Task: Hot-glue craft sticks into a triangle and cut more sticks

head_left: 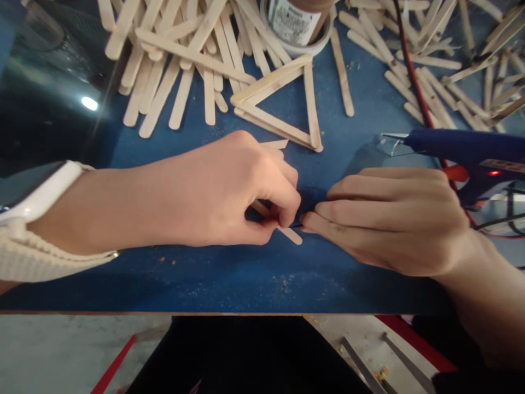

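My left hand [262,186] is closed in a pinch on a wooden craft stick [290,235], low over the blue table. The stick's rounded end shows below my thumb, and a pale slanted wooden end [276,144] pokes out beyond my knuckles. Most of the wood is hidden under the hand. Close by on the right, my right hand [394,219] has its fingers pressed together, tips pointing at my left fingertips. A thin dark line shows between the two sets of fingertips; what the right fingers hold, if anything, I cannot make out. Just beyond lies a triangle of craft sticks [314,106].
A blue glue gun [459,145] with a lit red light lies at the right, its nozzle pointing left. Loose craft sticks [164,104] are heaped at the back, around a labelled jar [295,22]. More sticks [438,98] and a red-black cord [410,65] lie back right.
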Tool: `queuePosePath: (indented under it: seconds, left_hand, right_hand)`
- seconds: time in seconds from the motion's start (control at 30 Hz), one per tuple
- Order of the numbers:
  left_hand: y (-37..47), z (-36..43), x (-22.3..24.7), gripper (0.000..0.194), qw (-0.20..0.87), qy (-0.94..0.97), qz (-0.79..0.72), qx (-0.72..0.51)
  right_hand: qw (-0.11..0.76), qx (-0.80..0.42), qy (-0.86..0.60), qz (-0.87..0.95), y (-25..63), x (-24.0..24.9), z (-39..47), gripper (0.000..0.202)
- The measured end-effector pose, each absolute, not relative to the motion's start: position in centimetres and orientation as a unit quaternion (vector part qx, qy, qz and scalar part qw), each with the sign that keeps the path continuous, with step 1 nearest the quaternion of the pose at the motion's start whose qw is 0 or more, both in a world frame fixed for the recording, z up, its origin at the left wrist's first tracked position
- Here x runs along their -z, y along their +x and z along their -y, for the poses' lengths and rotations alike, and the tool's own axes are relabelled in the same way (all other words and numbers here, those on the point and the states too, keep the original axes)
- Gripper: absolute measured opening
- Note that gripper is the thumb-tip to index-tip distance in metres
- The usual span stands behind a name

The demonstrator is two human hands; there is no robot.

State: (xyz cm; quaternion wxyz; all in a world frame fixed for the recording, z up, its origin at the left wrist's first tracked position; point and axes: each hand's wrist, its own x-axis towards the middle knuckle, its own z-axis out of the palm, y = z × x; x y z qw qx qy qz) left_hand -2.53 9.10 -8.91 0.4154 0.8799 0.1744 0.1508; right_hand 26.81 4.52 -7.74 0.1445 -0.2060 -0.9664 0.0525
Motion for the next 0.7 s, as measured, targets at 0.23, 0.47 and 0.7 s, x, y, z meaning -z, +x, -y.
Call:
queuePosePath:
  seconds: [0.23,0.47,0.7]
  left_hand:
    - [-2.55,-9.10,8.86,0.025,0.416,0.880,-0.181,-0.139]
    - [-2.66,-9.11,8.80,0.025,0.417,0.879,-0.186,-0.135]
    - [-2.55,-9.26,9.09,0.025,0.417,0.879,-0.182,-0.143]
  right_hand:
    - [0.179,-0.087,-0.223,0.954,26.04,7.77,-4.02,0.042]
    - [0.174,-0.085,-0.231,0.953,26.13,7.65,-3.92,0.039]
    - [0.188,-0.090,-0.235,0.950,25.79,7.86,-3.71,0.039]
